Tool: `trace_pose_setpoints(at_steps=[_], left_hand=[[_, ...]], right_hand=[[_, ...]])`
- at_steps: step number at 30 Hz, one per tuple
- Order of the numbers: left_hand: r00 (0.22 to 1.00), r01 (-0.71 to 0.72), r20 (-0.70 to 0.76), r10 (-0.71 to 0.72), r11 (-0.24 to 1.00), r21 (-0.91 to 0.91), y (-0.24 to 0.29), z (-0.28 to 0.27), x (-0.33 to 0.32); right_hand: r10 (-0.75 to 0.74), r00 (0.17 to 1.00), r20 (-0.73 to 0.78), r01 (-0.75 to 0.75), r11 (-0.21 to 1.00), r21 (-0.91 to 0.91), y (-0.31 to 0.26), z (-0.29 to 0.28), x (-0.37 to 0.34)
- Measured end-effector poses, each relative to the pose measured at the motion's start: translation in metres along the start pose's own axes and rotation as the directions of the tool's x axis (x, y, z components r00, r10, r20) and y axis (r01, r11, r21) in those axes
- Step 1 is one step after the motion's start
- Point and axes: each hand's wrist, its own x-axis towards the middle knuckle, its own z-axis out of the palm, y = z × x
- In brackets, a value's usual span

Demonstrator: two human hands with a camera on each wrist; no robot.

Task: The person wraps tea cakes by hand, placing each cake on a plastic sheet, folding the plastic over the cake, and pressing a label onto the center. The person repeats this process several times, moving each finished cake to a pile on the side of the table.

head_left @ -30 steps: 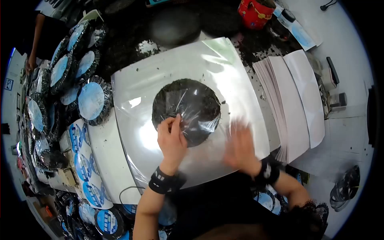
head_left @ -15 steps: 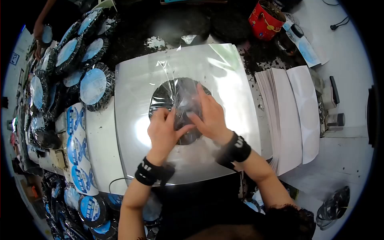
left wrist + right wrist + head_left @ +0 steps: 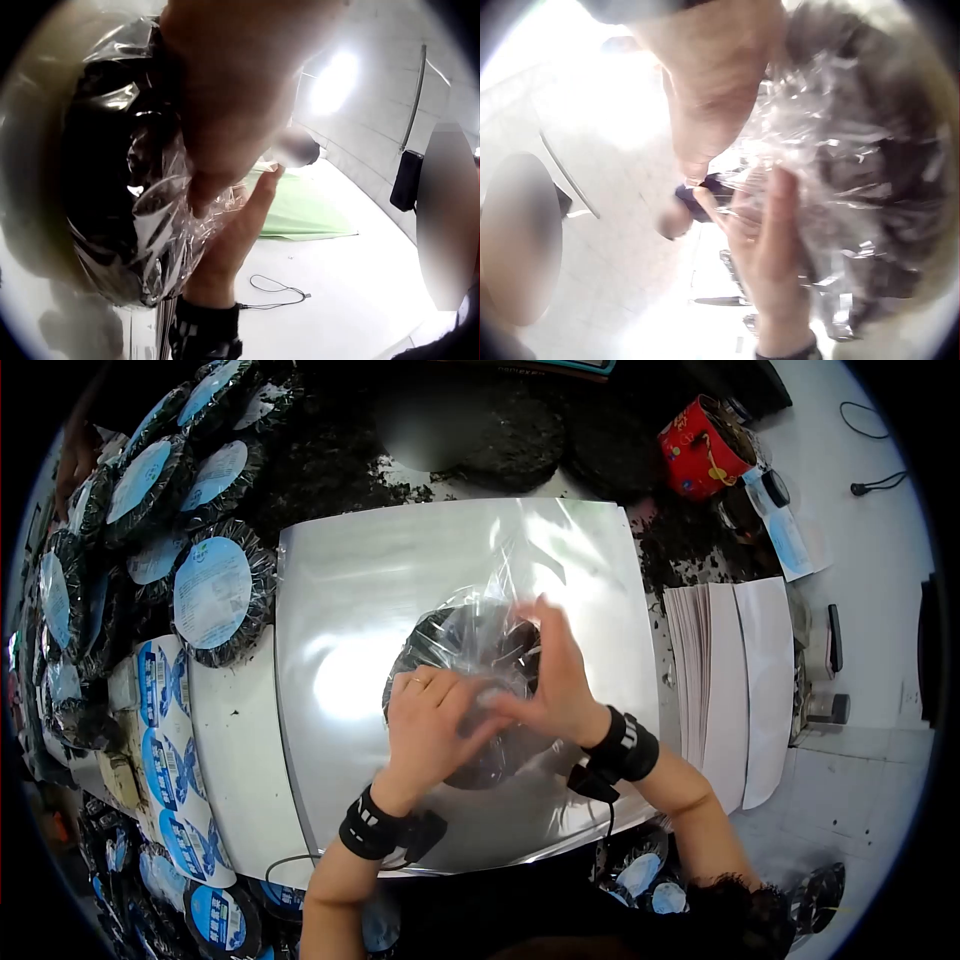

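Note:
On a stack of clear plastic sheets [image 3: 330,590] lies a round dark disc [image 3: 412,643], wrapped in crinkled plastic film [image 3: 161,217]. The film is bunched over the disc's top. My left hand [image 3: 428,722] lies over the disc's near left part, fingers curled on the bunched film. My right hand [image 3: 562,682] is at the disc's right side, its thumb and forefinger spread in a wide V against the film. Both thumbs come close together above the disc. In the right wrist view, film runs between the left hand [image 3: 772,247] and the right fingertips.
Wrapped discs with blue labels [image 3: 212,595] are piled at the left, beside a strip of blue labels [image 3: 165,760]. Folded white paper [image 3: 705,680] lies at the right. At the back are a red tin [image 3: 702,448] and dark crumbs. Another person's arm [image 3: 75,460] shows at upper left.
My right hand came in from the right and met the left hand over the disc. The film, lying flatter before, is now gathered up in folds. The head view has shifted slightly.

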Motion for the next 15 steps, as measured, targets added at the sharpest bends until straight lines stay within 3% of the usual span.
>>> trace_pose_setpoints(at_steps=[1, 2, 3, 4, 6, 8, 9, 10, 11, 14, 15], left_hand=[[0.997, -0.041, -0.070, 0.042, 0.999, 0.017, 0.001, -0.001, -0.002], [0.987, -0.079, -0.140, 0.084, 0.996, 0.040, 0.001, -0.001, -0.005], [0.966, -0.053, -0.253, 0.047, 0.998, -0.017, 0.004, -0.008, -0.003], [0.935, -0.037, -0.354, 0.007, 0.996, -0.078, 0.006, -0.013, -0.001], [0.955, 0.067, -0.252, -0.155, 0.943, -0.327, 0.008, -0.012, 0.006], [0.999, -0.035, 0.025, 0.032, 0.995, 0.099, -0.001, 0.001, 0.008], [0.999, -0.053, -0.003, 0.054, 0.985, 0.164, -0.003, 0.014, 0.001], [0.996, -0.073, -0.034, 0.084, 0.969, 0.238, -0.007, 0.028, -0.002], [0.992, -0.095, -0.055, 0.117, 0.945, 0.312, -0.007, 0.032, -0.003], [0.990, -0.055, -0.128, 0.060, 0.998, 0.040, 0.039, -0.007, 0.011], [0.997, -0.050, -0.049, 0.053, 0.997, 0.061, 0.030, 0.002, 0.007]], right_hand=[[-0.012, 1.000, -0.018, 0.012, 1.000, -0.004, -0.008, 0.003, 0.013], [-0.150, 0.988, 0.021, 0.150, 0.988, -0.036, -0.007, 0.006, 0.019], [-0.284, 0.957, 0.060, 0.288, 0.956, -0.058, -0.007, 0.008, 0.025], [-0.269, 0.956, 0.120, 0.277, 0.959, -0.053, 0.002, 0.005, 0.024], [-0.199, 0.950, 0.242, 0.214, 0.976, -0.039, 0.017, -0.005, -0.001], [-0.042, 0.999, 0.030, 0.043, 0.999, -0.026, 0.009, 0.004, -0.006], [0.072, 0.984, -0.165, -0.066, 0.997, 0.044, -0.004, 0.018, -0.005], [0.187, 0.918, -0.349, -0.147, 0.980, 0.137, -0.015, 0.031, -0.001], [-0.046, 0.965, -0.257, 0.013, 0.992, -0.129, -0.030, 0.045, -0.011], [0.064, 0.937, -0.345, -0.028, 0.993, 0.111, -0.039, 0.055, -0.031], [0.123, 0.944, -0.305, -0.120, 0.992, 0.029, -0.049, 0.046, -0.034]])
